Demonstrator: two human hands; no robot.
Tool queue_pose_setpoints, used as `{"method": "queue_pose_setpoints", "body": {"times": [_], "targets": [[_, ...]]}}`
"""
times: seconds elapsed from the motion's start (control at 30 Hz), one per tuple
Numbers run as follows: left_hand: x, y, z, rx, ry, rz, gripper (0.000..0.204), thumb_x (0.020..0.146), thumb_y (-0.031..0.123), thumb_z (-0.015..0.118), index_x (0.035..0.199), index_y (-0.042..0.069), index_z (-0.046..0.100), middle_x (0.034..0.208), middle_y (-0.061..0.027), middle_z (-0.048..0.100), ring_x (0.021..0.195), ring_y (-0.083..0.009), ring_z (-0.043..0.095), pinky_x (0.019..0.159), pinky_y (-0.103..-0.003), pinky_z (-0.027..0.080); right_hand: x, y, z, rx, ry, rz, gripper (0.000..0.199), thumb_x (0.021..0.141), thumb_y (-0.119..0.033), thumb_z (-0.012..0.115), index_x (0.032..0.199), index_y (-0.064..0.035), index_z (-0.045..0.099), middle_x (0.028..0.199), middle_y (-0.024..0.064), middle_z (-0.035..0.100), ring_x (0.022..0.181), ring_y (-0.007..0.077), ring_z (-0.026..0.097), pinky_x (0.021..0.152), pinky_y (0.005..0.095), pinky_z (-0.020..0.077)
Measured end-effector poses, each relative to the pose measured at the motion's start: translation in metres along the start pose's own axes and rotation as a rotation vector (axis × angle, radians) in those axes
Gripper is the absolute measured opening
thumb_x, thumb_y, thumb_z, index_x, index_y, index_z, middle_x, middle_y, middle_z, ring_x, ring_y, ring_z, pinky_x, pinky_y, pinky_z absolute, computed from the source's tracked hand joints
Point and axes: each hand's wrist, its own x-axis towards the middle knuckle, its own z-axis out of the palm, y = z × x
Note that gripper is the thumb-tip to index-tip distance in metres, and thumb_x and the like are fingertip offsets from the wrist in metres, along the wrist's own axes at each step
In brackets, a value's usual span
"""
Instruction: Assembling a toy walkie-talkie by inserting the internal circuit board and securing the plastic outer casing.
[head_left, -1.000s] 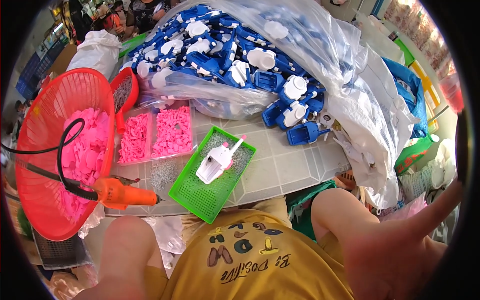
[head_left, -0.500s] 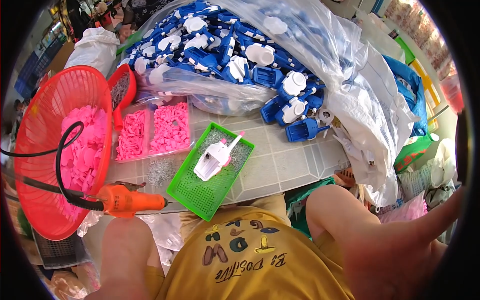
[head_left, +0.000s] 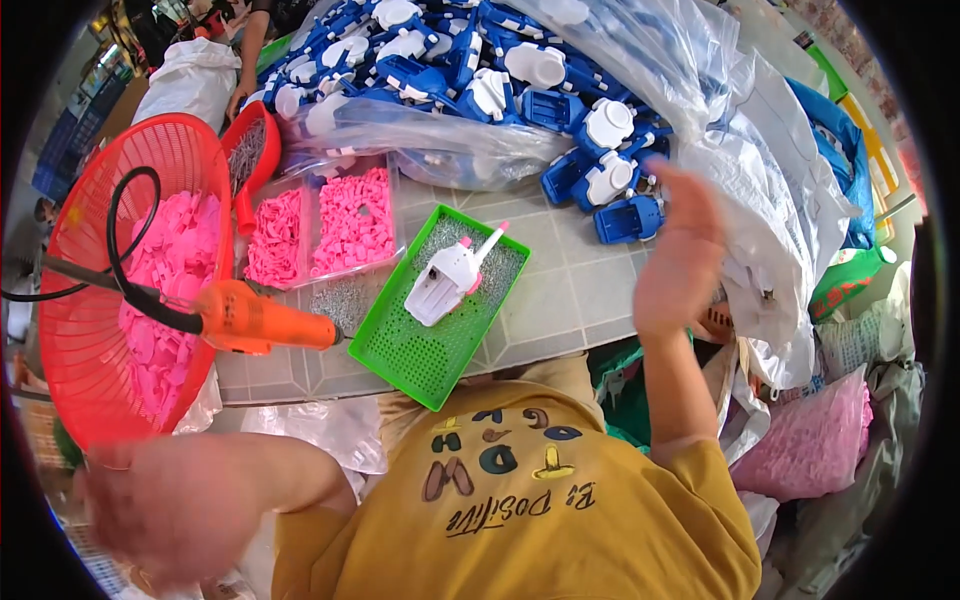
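The right hand [head_left: 682,262] is seen near blue parts [head_left: 628,220], the left hand [head_left: 165,505] lower. Both grips are blurred beyond telling.

Multicoloured letters [head_left: 553,464] and black script [head_left: 520,511] mark a mustard-yellow T-shirt [head_left: 560,555] — its sleeves [head_left: 695,480] short, both hands [head_left: 682,265] bare.

We see a white-and-pink part [head_left: 445,282] in the green tray [head_left: 425,355], stem toward half past one; at two o'clock, a hollow blue part [head_left: 627,221].
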Motion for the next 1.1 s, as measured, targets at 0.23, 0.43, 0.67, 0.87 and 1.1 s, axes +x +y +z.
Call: {"method": "queue_pose_setpoints", "body": {"times": [0.23,0.43,0.67,0.87,1.1], "targets": [[-0.085,-0.028,-0.162,0.697,-0.165,-0.940,0.045,0.104,0.035,0.046,0.126,-0.004,0.052,0.110,-0.0136,0.062,0.098,-0.0217,0.061,0.089,-0.035,0.048,-0.097,0.056,-0.029,-0.597,-0.100,0.191,0.027,0.101,-0.011,0.044,0.122,-0.0014,0.059,0.108,0.0115,0.068,0.107,0.0259,0.064,0.117,0.0519,0.0282],[-0.121,-0.030,-0.159,0.505,-0.077,-1.152,0.034,0.104,0.030,0.049,0.121,0.000,0.053,0.103,-0.0088,0.060,0.095,-0.0198,0.060,0.090,-0.038,0.048,-0.099,0.066,-0.026,-0.573,-0.162,0.237,0.022,0.104,-0.012,0.047,0.115,-0.0011,0.063,0.094,0.0075,0.071,0.093,0.0174,0.065,0.106,0.0382,0.0413],[-0.103,-0.032,-0.181,0.534,-0.073,-1.147,0.034,0.102,0.028,0.051,0.119,0.000,0.056,0.100,-0.0081,0.061,0.092,-0.0193,0.060,0.090,-0.038,0.048,-0.091,0.065,-0.026,-0.496,-0.047,0.392,0.023,0.104,-0.017,0.050,0.103,-0.0008,0.066,0.083,0.0080,0.070,0.072,0.0133,0.059,0.065,0.0283,0.0455],[-0.110,-0.019,-0.166,0.433,-0.087,-1.249,0.028,0.102,0.024,0.049,0.112,0.000,0.059,0.104,-0.0095,0.063,0.094,-0.0195,0.063,0.087,-0.035,0.052,-0.095,0.062,-0.031,-0.502,0.033,0.422,0.025,0.104,-0.019,0.049,0.100,-0.0013,0.067,0.076,0.0068,0.067,0.068,0.0131,0.061,0.065,0.0285,0.0474],[-0.132,0.000,-0.166,0.453,-0.085,-1.336,0.025,0.102,0.028,0.051,0.100,0.004,0.056,0.085,-0.0047,0.057,0.070,-0.0160,0.057,0.063,-0.031,0.047,-0.100,0.052,-0.023,-0.437,-0.061,0.517,0.025,0.104,-0.019,0.050,0.099,-0.0017,0.067,0.068,0.0042,0.063,0.055,0.0096,0.056,0.053,0.0262,0.0435]]}}
